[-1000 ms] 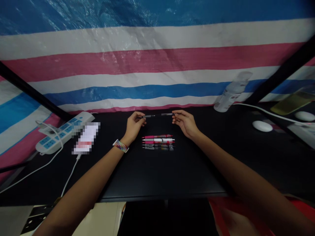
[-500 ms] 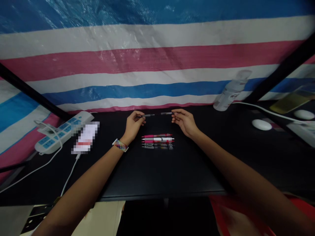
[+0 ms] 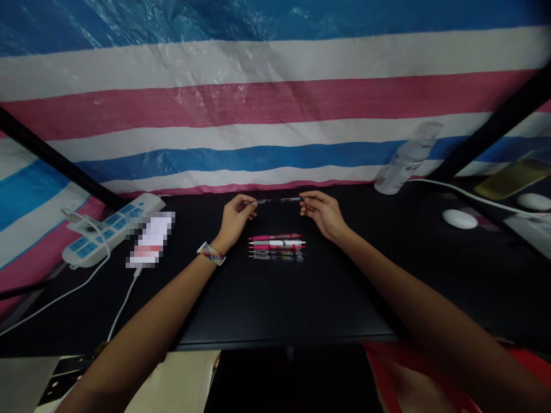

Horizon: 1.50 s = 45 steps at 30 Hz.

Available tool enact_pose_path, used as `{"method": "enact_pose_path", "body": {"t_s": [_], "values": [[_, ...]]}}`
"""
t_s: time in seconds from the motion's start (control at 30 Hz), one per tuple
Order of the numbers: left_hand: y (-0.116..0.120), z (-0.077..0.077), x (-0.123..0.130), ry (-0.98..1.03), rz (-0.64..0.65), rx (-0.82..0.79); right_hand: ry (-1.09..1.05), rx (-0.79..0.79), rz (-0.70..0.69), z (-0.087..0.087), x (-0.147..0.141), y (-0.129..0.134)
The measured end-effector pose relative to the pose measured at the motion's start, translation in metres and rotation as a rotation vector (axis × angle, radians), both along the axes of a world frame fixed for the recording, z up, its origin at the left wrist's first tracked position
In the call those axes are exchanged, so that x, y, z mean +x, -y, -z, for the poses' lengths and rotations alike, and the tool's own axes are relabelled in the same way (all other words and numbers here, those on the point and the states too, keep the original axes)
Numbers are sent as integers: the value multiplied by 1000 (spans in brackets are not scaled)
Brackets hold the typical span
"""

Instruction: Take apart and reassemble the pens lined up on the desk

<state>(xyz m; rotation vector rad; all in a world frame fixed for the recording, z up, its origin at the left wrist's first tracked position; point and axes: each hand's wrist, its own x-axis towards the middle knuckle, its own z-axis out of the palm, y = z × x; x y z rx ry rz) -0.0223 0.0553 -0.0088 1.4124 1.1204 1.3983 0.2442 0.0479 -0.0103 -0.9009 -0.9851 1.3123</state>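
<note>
My left hand point(image 3: 236, 217) pinches the left end of a thin dark-and-clear pen point(image 3: 291, 199) near the back of the black desk. At the pen's right end, my right hand point(image 3: 322, 212) grips it between thumb and fingers. A dark stretch lies in the middle, and I cannot tell whether it is one whole pen or two separated parts. Just in front of the hands, several pens lie side by side: a pink pen point(image 3: 275, 237), a white-and-red pen point(image 3: 278, 244) and a clear dark pen point(image 3: 275, 257) among them.
A white power strip point(image 3: 112, 229) and a blurred-out phone point(image 3: 150, 240) on a cable are at left. On the right stand a clear bottle point(image 3: 407, 160) and a white mouse point(image 3: 460, 218). Striped plastic sheeting point(image 3: 275, 103) hangs behind the black desk point(image 3: 284, 310).
My left fingers have closed in a little to the right along the pen, so less of its left part shows. The right hand and the row of pens look the same.
</note>
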Motion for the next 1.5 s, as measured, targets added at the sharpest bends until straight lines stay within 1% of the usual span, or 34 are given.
{"method": "enact_pose_path", "body": {"t_s": [0.17,0.63,1.5], "values": [[1,-2,1,-41,18,-8,33,8,-12,0,0,1],[3,-4,2,-64,27,-9,46,18,-33,-4,-1,3],[3,-2,0,-75,56,5,37,-1,-35,-3,-1,2]]}}
